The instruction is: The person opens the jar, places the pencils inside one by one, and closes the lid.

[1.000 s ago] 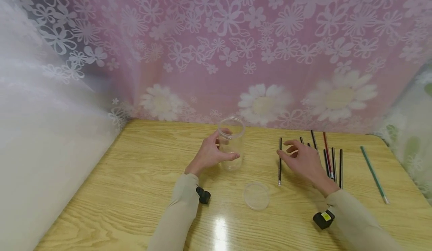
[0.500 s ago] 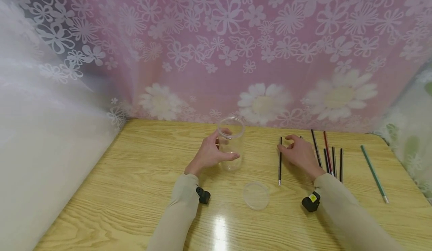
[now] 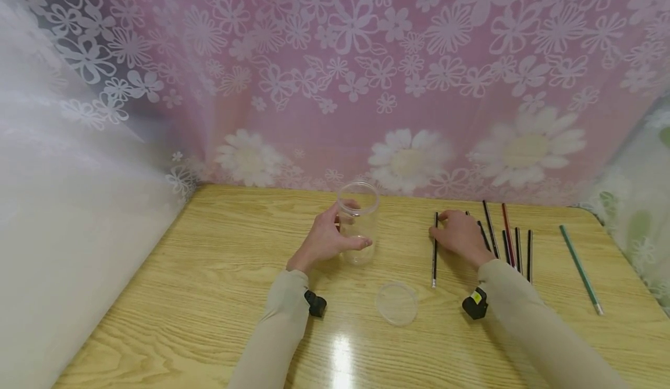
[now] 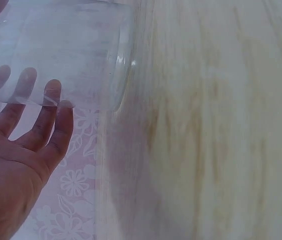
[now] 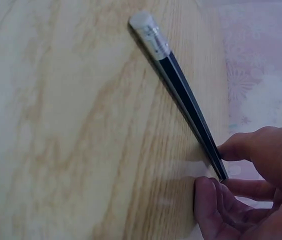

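Observation:
My left hand (image 3: 327, 238) grips a clear plastic jar (image 3: 359, 223) from its left side, thumb across the front. The jar stands upright with its mouth uncovered. In the left wrist view, fingers (image 4: 51, 92) show against the clear wall (image 4: 81, 45). My right hand (image 3: 460, 235) pinches a black pencil (image 3: 434, 261) near its far end. The right wrist view shows thumb and finger on either side of the pencil (image 5: 188, 102), with its white eraser end pointing away from the hand. A round clear lid (image 3: 396, 303) lies flat on the table in front of the jar.
Several black pencils (image 3: 529, 255) and a red one (image 3: 506, 226) lie just right of my right hand. Farther right is a green pencil (image 3: 580, 268). A pink flowered curtain (image 3: 324, 116) hangs along the back edge of the wooden table (image 3: 209, 296).
My right hand has moved left and its fingers have come together on the black pencil at the left of the group. The left hand and jar have stayed in place.

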Available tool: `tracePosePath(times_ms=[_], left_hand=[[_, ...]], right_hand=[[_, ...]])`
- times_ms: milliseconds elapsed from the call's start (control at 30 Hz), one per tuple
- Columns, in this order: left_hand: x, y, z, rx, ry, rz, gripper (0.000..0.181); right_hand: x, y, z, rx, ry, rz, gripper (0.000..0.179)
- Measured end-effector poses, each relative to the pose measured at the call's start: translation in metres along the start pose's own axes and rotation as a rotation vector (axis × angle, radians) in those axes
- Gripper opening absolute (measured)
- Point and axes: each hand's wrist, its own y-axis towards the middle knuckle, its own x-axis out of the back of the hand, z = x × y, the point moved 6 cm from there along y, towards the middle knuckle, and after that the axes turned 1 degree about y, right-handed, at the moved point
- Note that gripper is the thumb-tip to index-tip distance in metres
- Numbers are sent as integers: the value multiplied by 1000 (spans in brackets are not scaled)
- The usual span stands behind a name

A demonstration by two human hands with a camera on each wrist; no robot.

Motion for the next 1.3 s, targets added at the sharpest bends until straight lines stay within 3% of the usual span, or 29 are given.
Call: tracePosePath(times_ms=[267,700,933,1300], left_hand=[[-1,-2,1,6,1,5,71],[-1,-1,0,-1,4,-1,71],[-1,-1,0,-3,-16,2,72],[-1,0,0,-17,3,5,77]], right_hand=[[-2,-4,0,-52,87,28,54],[10,-18,1,-78,274,-8,55],[30,-29,14,-32,404,-64,65],[62,-44,28,40,553,-181,65]])
